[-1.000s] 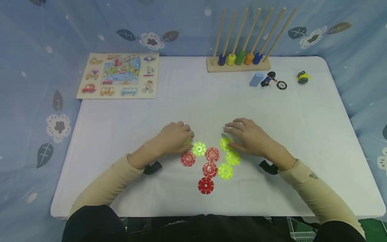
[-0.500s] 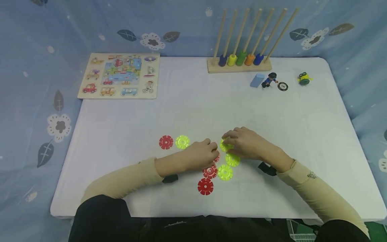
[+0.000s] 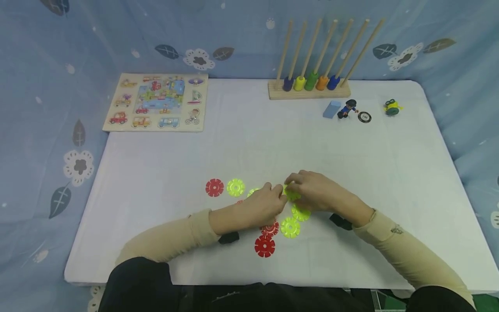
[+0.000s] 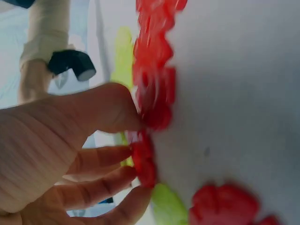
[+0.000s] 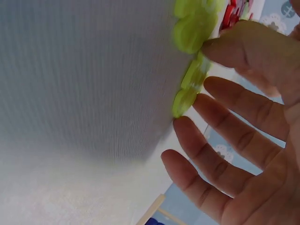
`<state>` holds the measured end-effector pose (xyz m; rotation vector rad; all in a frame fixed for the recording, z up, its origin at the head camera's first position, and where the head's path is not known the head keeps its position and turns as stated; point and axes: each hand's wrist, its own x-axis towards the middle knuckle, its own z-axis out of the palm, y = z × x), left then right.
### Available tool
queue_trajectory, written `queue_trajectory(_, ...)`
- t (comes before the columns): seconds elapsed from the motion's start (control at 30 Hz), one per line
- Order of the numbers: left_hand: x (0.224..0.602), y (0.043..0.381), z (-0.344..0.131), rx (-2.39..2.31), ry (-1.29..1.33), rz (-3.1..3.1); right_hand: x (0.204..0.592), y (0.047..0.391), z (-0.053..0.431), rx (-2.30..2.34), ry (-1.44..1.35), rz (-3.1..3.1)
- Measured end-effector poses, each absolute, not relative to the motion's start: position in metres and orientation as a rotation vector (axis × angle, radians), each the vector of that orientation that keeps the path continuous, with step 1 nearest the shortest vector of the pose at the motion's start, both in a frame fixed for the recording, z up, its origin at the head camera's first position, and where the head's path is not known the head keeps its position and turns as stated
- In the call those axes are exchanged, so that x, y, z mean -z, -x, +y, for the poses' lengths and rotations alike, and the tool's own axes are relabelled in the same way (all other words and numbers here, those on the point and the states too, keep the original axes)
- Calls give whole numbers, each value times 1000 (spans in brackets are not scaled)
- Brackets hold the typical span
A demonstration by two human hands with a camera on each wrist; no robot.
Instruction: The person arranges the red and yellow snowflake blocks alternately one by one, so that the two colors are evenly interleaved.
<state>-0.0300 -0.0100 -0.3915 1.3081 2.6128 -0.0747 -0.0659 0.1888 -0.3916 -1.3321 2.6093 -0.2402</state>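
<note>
Red and yellow plastic snowflake discs lie flat on the white table. My left hand [image 3: 262, 206] reaches in from the left and pinches a red disc [image 4: 146, 164] between thumb and fingertips; in the head view the hand hides that disc. My right hand [image 3: 317, 190], fingers spread and lightly bent, touches the edge of a yellow disc [image 3: 292, 194]. The two hands almost meet. Below them lie another yellow disc [image 3: 290, 227] and a red disc [image 3: 264, 246]. To the left, a red disc [image 3: 214, 187] sits beside a yellow one [image 3: 235, 187].
A wooden picture puzzle board [image 3: 156, 127] lies at the back left. At the back stands a wooden peg rack [image 3: 309, 93] with coloured beads. Near it are a blue block [image 3: 332, 109], a toy figure [image 3: 348, 108], a round black token [image 3: 364, 117] and a yellow-green toy [image 3: 391, 107].
My left hand has moved right from the left-hand discs to the middle red one, uncovering a red disc at the far left. My right hand has shifted slightly left and down over the yellow disc.
</note>
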Motion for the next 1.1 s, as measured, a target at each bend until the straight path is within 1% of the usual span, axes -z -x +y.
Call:
queue_trajectory(0.27,389,36,-6,27,-1241,2507,394,69,187,233,1323,2590)
queue_trajectory(0.4,384,37,-13,-18,-1191,2519,395,70,188,250,1313,2586)
queue_trajectory(0.5,376,45,-23,-71,-1136,2576,395,71,189,261,1310,2590)
queue_trajectory(0.6,368,60,-38,-105,-1066,2666,396,71,189,277,1316,2590)
queue_trajectory(0.73,367,87,-62,-158,-927,2750,398,72,188,296,1316,2581)
queue_trajectory(0.93,378,132,-101,-276,-707,2828,398,71,186,313,1283,2569)
queue_trajectory(1.1,387,156,-125,-308,-605,2846,397,71,186,310,1246,2563)
